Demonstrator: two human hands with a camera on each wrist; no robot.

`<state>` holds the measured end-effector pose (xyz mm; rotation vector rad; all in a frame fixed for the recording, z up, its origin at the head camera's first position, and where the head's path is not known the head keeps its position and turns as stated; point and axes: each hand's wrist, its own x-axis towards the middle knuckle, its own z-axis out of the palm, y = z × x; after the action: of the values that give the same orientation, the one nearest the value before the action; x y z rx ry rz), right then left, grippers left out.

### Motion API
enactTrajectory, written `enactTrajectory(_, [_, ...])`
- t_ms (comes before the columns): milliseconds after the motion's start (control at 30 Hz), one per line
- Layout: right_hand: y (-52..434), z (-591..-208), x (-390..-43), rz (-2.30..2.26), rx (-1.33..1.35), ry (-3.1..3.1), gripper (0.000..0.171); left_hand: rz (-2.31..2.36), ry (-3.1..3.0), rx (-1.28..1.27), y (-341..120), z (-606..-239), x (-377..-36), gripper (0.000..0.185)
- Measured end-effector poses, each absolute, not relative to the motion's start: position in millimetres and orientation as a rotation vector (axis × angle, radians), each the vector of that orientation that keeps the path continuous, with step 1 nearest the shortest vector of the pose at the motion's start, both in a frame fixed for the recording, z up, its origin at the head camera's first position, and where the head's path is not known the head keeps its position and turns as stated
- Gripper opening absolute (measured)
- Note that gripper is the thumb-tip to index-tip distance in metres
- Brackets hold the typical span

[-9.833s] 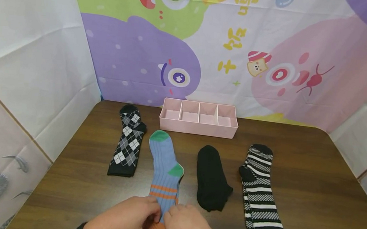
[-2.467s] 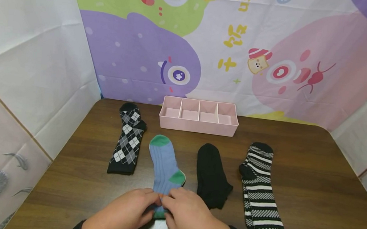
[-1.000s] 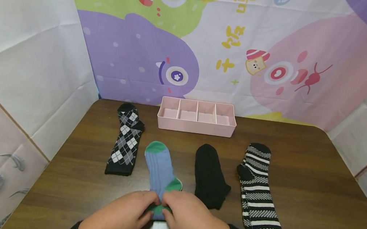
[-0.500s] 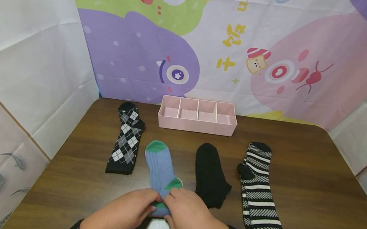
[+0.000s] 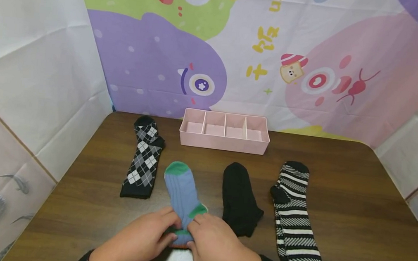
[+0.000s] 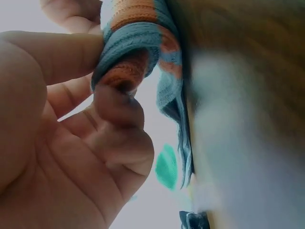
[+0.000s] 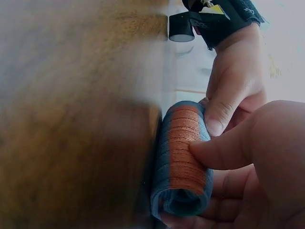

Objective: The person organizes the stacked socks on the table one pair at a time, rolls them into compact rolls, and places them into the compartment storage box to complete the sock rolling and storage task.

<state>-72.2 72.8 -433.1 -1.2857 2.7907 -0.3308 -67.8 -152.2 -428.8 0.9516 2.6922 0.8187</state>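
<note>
A blue sock with green toe and heel lies on the table, its toe pointing away from me. Its cuff end is wound into a thick roll, showing orange bands in the right wrist view. My left hand pinches one end of that roll between thumb and fingers; the coiled end shows in the left wrist view. On the other end, my right hand grips with the thumb on the near side and fingers over the top. Both hands sit close together, hiding part of the roll.
An argyle sock lies to the left. A plain black sock and a black-and-white striped sock lie to the right. Behind them stands a pink divided box, in front of a cartoon-print cloth.
The flat orange cuff and striped leg have been rolled up toward the heel, shortening the sock. Its toe has shifted slightly toward me, and both hands have moved forward with the roll.
</note>
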Motion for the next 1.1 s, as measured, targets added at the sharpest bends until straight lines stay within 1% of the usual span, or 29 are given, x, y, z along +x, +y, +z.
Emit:
enactTrajectory(167, [74, -433, -77, -0.423, -1.218, 2.723, 0.015, 0.819, 2.693, 0.961, -153, -428, -68, 0.016])
enactTrajectory(333, [79, -436, -85, -0.691, -1.041, 2.558, 0.018, 0.785, 2.671, 0.950, -154, -427, -69, 0.029])
enactTrajectory(467, [82, -439, -92, -0.853, -0.924, 2.443, 0.017, 0.780, 2.644, 0.951, -156, -428, -70, 0.024])
enactTrajectory(633, [82, -441, -93, -0.947, -0.872, 2.425, 0.011, 0.756, 2.602, 0.940, -156, -427, -72, 0.019])
enactTrajectory(767, [80, -437, -86, -0.819, -0.984, 2.564, 0.013, 0.739, 2.591, 0.920, -156, -427, -72, 0.019])
enactTrajectory(933, [77, -423, -76, -0.457, -1.192, 2.787, 0.017, 0.747, 2.598, 0.912, -156, -429, -72, 0.018])
enactTrajectory(1100, [73, -417, -71, -0.229, -1.235, 2.780, 0.024, 0.761, 2.577, 0.904, -156, -431, -71, 0.016])
